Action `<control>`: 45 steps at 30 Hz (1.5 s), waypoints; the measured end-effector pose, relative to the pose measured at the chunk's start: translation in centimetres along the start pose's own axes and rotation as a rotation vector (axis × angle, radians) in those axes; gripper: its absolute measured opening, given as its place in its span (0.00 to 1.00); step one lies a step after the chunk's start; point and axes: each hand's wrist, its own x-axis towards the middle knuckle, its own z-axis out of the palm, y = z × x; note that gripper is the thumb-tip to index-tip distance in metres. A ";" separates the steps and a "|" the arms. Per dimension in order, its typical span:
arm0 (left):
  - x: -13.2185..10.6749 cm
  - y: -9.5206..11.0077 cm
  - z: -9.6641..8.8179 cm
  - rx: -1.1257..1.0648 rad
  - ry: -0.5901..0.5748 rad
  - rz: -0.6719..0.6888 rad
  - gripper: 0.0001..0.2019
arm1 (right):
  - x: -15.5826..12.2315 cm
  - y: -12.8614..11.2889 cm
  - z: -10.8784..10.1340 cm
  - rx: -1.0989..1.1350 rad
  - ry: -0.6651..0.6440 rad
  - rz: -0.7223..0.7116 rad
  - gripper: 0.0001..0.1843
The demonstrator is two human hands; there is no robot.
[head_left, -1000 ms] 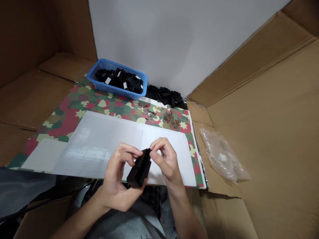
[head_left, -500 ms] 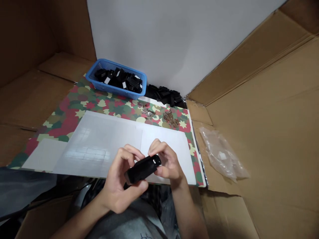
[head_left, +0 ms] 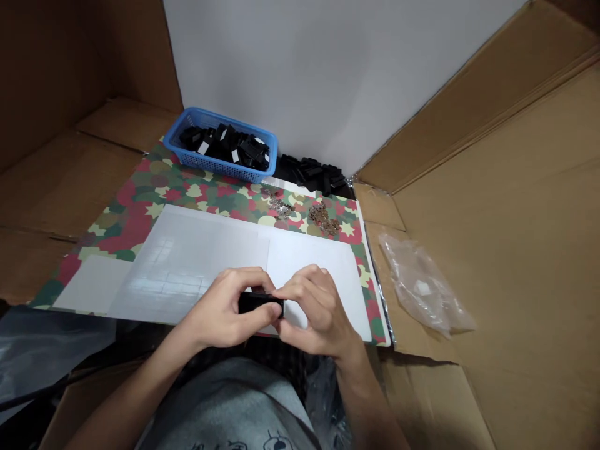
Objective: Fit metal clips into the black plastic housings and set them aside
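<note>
A small black rectangular plastic casing is held over the front edge of the white sheets, partly covered by fingers. My left hand wraps round its left side, thumb along the near face and fingers over the far side. At the casing's right end, my right hand is closed, with thumb and forefinger pinched against it. Whether a tiny part sits between those right fingertips cannot be made out. Beyond the hands lie a pile of silvery small metal pieces and a pile of brownish small metal pieces.
At the back left stands a blue basket of black casings. More black parts lie beside it against the wall. White sheets cover part of the camouflage-patterned tabletop. A clear plastic bag rests on cardboard at right.
The casing has turned from tilted to nearly level, its open end no longer facing me. My left hand has closed further round it, and my right fingers have come tight against its right end.
</note>
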 end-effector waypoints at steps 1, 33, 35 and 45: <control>0.0 -0.1 0.0 -0.019 0.000 0.008 0.07 | 0.0 0.0 0.0 0.001 0.000 0.000 0.12; 0.1 -0.2 0.2 -0.294 -0.083 -0.038 0.08 | 0.0 -0.3 -0.4 0.081 0.029 0.002 0.11; 0.0 -0.3 0.2 -0.297 -0.092 -0.041 0.08 | -0.1 -0.3 -0.3 0.090 0.030 0.013 0.11; 0.1 -0.5 0.4 -0.334 -0.129 -0.053 0.09 | -0.2 -0.4 -0.3 0.079 0.030 0.018 0.09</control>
